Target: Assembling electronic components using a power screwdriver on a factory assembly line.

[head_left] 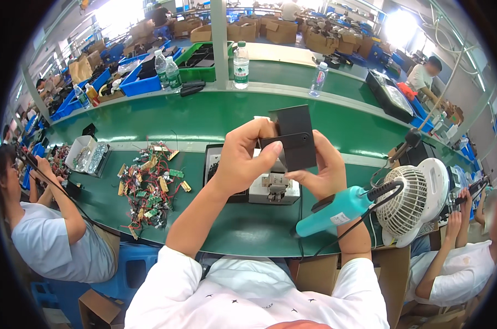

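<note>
Up above the green bench, both my hands grip a black, flat-sided plastic casing (300, 152). A step or seam crosses its face, and a small round hole shows near one edge. My left hand (244, 159) pinches its left side, thumb on the front face. My right hand (329, 169) wraps around its right side and lower corner. Below the hands sits a white box (292, 195) with metal pieces on top, beside a dark tray (210, 159) partly hidden by my left arm. A teal electric screwdriver (336, 211) hangs across my right forearm.
A tangle of wired circuit boards (152, 189) lies left of my arm, with a parts box (86, 156) beyond. A white fan (410, 203) stands close on the right. Bottles (241, 68) line the far ledge. People sit at both sides.
</note>
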